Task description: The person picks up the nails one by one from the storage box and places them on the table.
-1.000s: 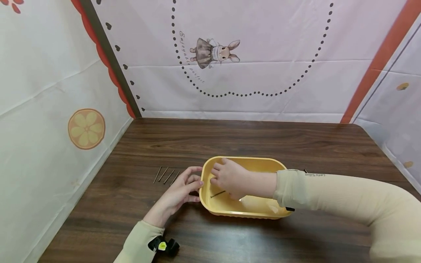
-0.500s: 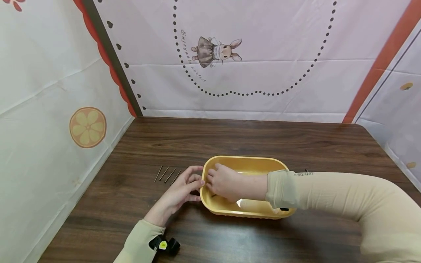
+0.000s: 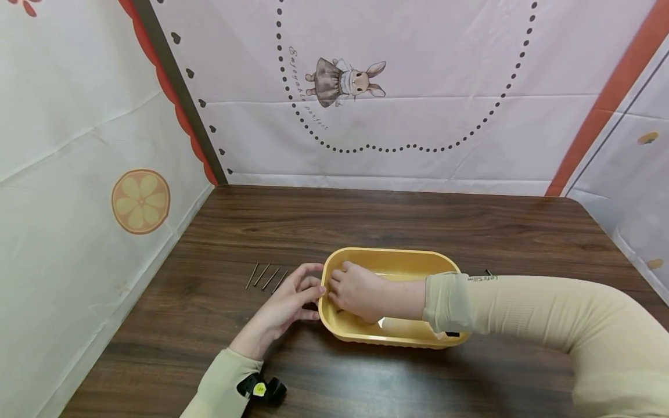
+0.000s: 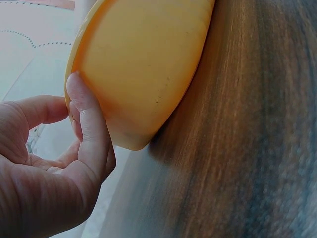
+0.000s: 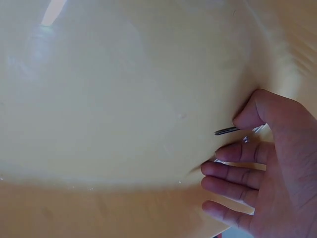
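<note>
A yellow plastic basin [image 3: 397, 255] stands on the table. My left hand [image 3: 284, 305] grips its left end, and in the left wrist view the fingers [image 4: 89, 114] lie at the rim and along the outer wall. My right hand [image 3: 358, 290] is inside the basin near the left wall. In the right wrist view, a thin dark metal nail [image 5: 226, 131] shows by the thumb; the other fingers are extended and spaced from the thumb. More bright metal shows between thumb and forefinger, partly hidden by the hand.
Several long nails [image 3: 267, 280] lie in a slanted row on the dark wooden table [image 3: 366, 215], left of the basin. A small dark piece [image 3: 488, 272] lies behind the right sleeve [image 3: 522, 307]. Printed cloth walls [image 3: 418, 69] stand around the table.
My right hand has moved left and lower inside the basin, over the nail that lay in view there. In the last half second it has hardly moved. My left hand stays at the rim.
</note>
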The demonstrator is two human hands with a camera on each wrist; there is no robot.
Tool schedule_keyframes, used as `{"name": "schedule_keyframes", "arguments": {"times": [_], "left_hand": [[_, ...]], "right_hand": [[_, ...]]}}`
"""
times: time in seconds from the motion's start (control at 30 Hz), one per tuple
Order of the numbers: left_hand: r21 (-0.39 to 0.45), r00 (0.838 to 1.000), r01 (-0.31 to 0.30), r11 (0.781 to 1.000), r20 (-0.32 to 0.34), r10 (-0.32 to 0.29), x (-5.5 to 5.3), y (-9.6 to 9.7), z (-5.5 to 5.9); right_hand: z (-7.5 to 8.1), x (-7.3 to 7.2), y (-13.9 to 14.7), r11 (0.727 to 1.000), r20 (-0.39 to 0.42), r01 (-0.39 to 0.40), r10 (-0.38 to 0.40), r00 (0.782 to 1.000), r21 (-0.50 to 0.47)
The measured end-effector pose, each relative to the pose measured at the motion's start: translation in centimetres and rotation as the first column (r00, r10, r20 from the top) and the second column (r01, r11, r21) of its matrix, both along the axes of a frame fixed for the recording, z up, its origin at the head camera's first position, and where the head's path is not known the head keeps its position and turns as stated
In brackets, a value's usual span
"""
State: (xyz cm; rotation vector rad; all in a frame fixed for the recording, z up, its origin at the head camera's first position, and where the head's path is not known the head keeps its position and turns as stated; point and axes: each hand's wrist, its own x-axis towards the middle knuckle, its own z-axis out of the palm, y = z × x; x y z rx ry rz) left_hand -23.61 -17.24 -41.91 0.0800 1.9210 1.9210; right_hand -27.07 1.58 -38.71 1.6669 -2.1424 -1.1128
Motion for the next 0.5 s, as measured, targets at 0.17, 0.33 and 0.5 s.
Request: {"name": "schedule_keyframes", "arguments": {"times": [0.17,0.33,0.5], "left_hand": [[-0.007,1.000,-0.003,1.000,0.003,0.003,0.03,0.05,0.05],[-0.011,1.000,-0.005,1.000,0.003,0.005,0.04,0.05,0.10],[-0.014,1.000,-0.004,1.000,0.002,0.004,0.02,0.07,0.10]], "right_hand": [[-0.06,-0.03,0.01,1.000,0.007,0.003,-0.003,1.000,-0.005],[-0.08,-0.06,0.02,1.000,0.009,0.001,-0.001,1.000,-0.004],[-0.03,-0.03,0.02,1.000,0.013,0.004,-0.004,1.000,0.002]]}}
